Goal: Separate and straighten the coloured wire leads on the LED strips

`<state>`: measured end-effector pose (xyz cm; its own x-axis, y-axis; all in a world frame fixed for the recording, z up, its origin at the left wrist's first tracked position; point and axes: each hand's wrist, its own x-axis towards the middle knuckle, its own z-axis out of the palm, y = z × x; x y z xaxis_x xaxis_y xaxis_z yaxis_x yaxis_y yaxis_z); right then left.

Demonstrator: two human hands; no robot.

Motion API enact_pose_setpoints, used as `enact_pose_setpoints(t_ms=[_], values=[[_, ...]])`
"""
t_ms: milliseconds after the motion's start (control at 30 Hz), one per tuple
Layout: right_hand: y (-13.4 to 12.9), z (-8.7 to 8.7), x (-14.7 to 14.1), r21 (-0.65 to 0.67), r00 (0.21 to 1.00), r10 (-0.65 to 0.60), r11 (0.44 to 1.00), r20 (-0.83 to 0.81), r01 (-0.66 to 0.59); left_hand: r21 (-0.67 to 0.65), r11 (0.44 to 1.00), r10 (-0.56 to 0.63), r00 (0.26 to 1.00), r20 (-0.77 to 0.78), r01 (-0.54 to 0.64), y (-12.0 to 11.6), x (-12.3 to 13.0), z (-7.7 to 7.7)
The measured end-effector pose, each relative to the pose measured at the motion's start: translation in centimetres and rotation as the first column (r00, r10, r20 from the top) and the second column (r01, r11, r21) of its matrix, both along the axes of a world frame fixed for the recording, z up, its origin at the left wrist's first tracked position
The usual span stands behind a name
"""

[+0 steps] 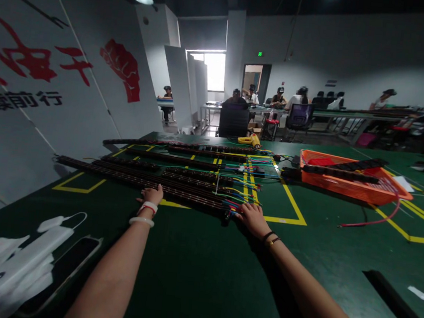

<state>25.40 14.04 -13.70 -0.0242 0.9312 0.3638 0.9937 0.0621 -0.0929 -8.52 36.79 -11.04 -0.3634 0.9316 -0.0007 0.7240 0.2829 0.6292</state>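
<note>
Several long dark cable bundles [189, 194] lie side by side across the green table [201, 273], with coloured wire ends [248, 197] fanning out on their right. My left hand [152, 194] rests at the near edge of the closest bundle, around its middle; the fingertips are partly hidden against it. At the right end of the same bundle my right hand [253, 218] has its fingers on the coloured wires beside a small black end piece [226, 216]. Whether either hand grips anything is too small to tell.
An orange basket [347, 189] holding dark strips stands right, a yellow heat gun [250, 141] at the back. White items [26, 256] and a phone-like tray [70, 270] lie near left. A black strip [396, 302] lies near right. People sit at far tables.
</note>
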Motion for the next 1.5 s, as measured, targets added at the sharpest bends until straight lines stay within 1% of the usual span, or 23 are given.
enact_pose_setpoints(t_ms=[100, 133, 167, 233, 300, 400, 500, 567, 667, 733, 800, 867, 967, 1067, 1167, 1233, 1267, 1300, 1333, 1400, 1467, 1500], values=[[1.0, 1.3, 1.1, 0.013, 0.999, 0.051, 0.999, -0.002, -0.051, 0.003, 1.0, 0.002, 1.0, -0.008, -0.002, 0.5, 0.3, 0.1], [1.7, 1.9, 1.7, 0.015, 0.999, 0.042, 0.999, -0.006, -0.042, 0.008, 1.0, 0.004, 1.0, -0.014, -0.003, 0.6, 0.5, 0.1], [2.6, 2.6, 2.4, 0.014, 1.0, 0.007, 1.0, -0.01, -0.007, 0.014, 1.0, 0.005, 1.0, -0.02, -0.005, 0.7, 0.6, 0.0], [5.1, 3.8, 3.8, -0.032, 0.992, -0.123, 0.992, -0.003, 0.123, 0.024, 1.0, 0.009, 0.999, -0.032, -0.008, 1.0, 0.9, 0.0], [8.1, 4.8, 5.1, -0.067, 0.983, -0.185, 0.98, 0.007, 0.185, 0.024, 1.0, 0.012, 0.999, -0.039, -0.011, 1.3, 1.1, -0.1], [12.4, 5.3, 6.0, -0.121, 0.973, -0.227, 0.966, 0.03, 0.229, 0.017, 1.0, 0.012, 0.999, -0.045, -0.012, 1.7, 1.2, -0.2], [15.3, 4.8, 5.7, -0.18, 0.967, -0.248, 0.95, 0.062, 0.256, 0.022, 1.0, 0.019, 0.998, -0.056, -0.018, 2.0, 1.2, -0.3], [16.3, 4.3, 5.3, -0.204, 0.961, -0.262, 0.94, 0.083, 0.274, 0.03, 0.999, 0.025, 0.998, -0.066, -0.023, 2.1, 1.2, -0.4], [16.8, 4.0, 4.8, -0.211, 0.953, -0.28, 0.931, 0.115, 0.299, 0.037, 0.999, 0.032, 0.997, -0.075, -0.029, 2.3, 1.2, -0.7], [16.8, 4.3, 4.6, -0.209, 0.951, -0.278, 0.93, 0.136, 0.302, 0.04, 0.999, 0.029, 0.997, -0.069, -0.026, 2.4, 1.2, -0.9], [16.5, 5.0, 4.5, -0.202, 0.95, -0.271, 0.933, 0.154, 0.299, 0.049, 0.999, 0.023, 0.998, -0.054, -0.02, 2.4, 1.2, -1.1], [16.2, 6.5, 4.4, -0.184, 0.948, -0.269, 0.936, 0.168, 0.299, 0.064, 0.998, 0.019, 0.999, -0.029, -0.017, 2.5, 1.1, -1.1], [15.7, 10.1, 4.0, -0.126, 0.945, -0.264, 0.948, 0.192, 0.291, 0.079, 0.997, 0.019, 0.999, 0.041, -0.022, 2.2, 1.0, -0.6], [14.9, 14.5, 2.8, -0.047, 0.943, -0.243, 0.965, 0.226, 0.26, 0.069, 0.997, 0.035, 0.987, 0.157, -0.046, 1.5, 0.9, 0.9], [13.5, 18.2, 0.7, 0.02, 0.939, -0.223, 0.974, 0.261, 0.226, 0.103, 0.992, 0.045, 0.951, 0.306, -0.08, 0.0, 1.5, 3.1], [12.4, 19.9, -0.8, 0.049, 0.937, -0.206, 0.978, 0.283, 0.2, 0.154, 0.986, -0.016, 0.9, 0.436, -0.057, -1.2, 2.6, 4.6], [11.9, 20.6, -1.5, 0.062, 0.935, -0.2, 0.98, 0.292, 0.19, 0.173, 0.985, -0.071, 0.855, 0.514, -0.022, -1.8, 3.2, 5.3], [11.4, 21.2, -2.1, 0.075, 0.934, -0.198, 0.98, 0.299, 0.184, 0.18, 0.983, -0.135, 0.789, 0.6, 0.032, -2.4, 4.0, 5.9], [10.9, 21.7, -2.7, 0.089, 0.932, -0.201, 0.979, 0.303, 0.182, 0.181, 0.979, -0.197, 0.701, 0.686, 0.098, -2.9, 4.7, 6.6], [10.0, 22.8, -3.7, 0.118, 0.928, -0.215, 0.975, 0.304, 0.187, 0.185, 0.955, -0.278, 0.485, 0.829, 0.23, -3.8, 6.3, 7.7], [9.0, 24.1, -4.6, 0.139, 0.926, -0.229, 0.971, 0.299, 0.195, 0.188, 0.933, -0.278, 0.284, 0.918, 0.306, -4.5, 7.6, 8.8], [8.4, 24.7, -5.0, 0.147, 0.925, -0.239, 0.968, 0.296, 0.203, 0.189, 0.93, -0.261, 0.202, 0.944, 0.316, -4.7, 8.2, 9.4]])
